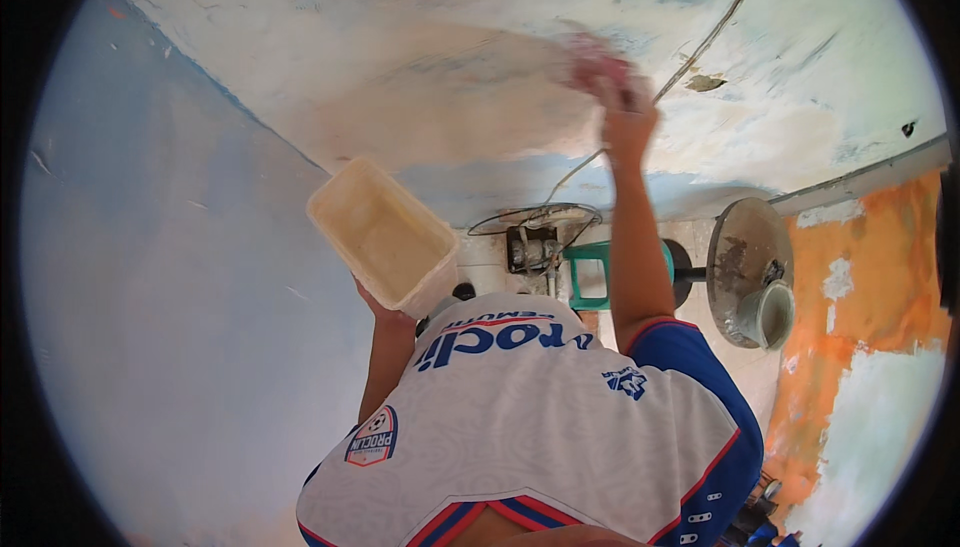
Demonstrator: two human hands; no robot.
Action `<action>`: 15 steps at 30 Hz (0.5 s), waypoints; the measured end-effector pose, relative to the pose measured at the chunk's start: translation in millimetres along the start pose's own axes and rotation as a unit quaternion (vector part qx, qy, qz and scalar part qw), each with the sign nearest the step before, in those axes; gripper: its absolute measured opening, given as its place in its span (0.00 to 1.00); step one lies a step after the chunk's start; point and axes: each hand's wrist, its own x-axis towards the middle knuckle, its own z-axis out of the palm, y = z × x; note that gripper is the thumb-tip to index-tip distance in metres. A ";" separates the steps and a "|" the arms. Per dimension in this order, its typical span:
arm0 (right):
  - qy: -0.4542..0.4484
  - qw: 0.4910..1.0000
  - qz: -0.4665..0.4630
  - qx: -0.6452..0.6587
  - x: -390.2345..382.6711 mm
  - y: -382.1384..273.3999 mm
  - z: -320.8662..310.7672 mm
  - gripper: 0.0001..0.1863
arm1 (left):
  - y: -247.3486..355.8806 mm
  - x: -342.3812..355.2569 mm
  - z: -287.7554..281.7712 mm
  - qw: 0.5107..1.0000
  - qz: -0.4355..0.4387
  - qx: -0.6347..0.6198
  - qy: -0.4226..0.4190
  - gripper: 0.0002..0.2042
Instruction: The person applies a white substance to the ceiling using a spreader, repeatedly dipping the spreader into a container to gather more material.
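Blur smears the right hand (627,112) at about half past one, closed, as far as we can see, around a soft-edged pinkish-red thing (595,65); we cannot make out its material, nor whether it touches the pale, blue-stained wall (400,7) behind it. At nine o'clock we find a cream-white rectangular plastic tub (434,287), its open top facing us; the left hand (388,311) is at its lower side, mostly hidden by it, so we cannot tell how its fingers lie. Farther out, the right forearm (640,237) partly hides a green plastic stool (590,303) at four o'clock. At three o'clock a round, brown-stained table top (733,247) bears a grey bucket (749,319). We count two hands, one tub, one stool, one table top and one bucket.
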 end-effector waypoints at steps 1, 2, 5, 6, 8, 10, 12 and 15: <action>0.017 0.999 0.016 0.023 14.1 20.9 -37.3 0.09 | -7.3 -3.6 5.5 1.000 0.006 0.001 -0.002 0.29; 0.051 0.987 -0.046 0.143 21.5 11.3 -59.9 0.08 | -14.6 -7.7 10.2 1.000 0.012 0.003 -0.003 0.29; 0.051 0.988 0.002 0.148 14.0 -0.2 -85.1 0.10 | -35.9 -19.2 23.9 1.000 0.027 0.002 -0.006 0.28; -0.002 0.987 -0.006 0.161 6.5 -11.0 -74.1 0.10 | -44.2 -21.7 30.5 1.000 0.025 0.002 -0.006 0.28; -0.110 0.989 -0.051 0.079 -17.1 -15.3 -41.8 0.10 | -58.7 -27.1 41.1 1.000 0.012 -0.022 -0.008 0.28; -0.199 0.978 -0.054 0.013 -34.7 -1.5 -6.7 0.12 | -71.7 -35.0 46.1 0.999 -0.006 -0.036 -0.004 0.30; -0.214 0.977 -0.012 0.007 -21.5 7.5 4.8 0.14 | -86.8 -41.3 44.6 0.999 -0.025 -0.046 0.004 0.34; -0.094 0.995 -0.038 0.010 15.3 25.8 -15.3 0.17 | -104.8 -53.8 41.1 0.999 -0.003 -0.042 0.009 0.35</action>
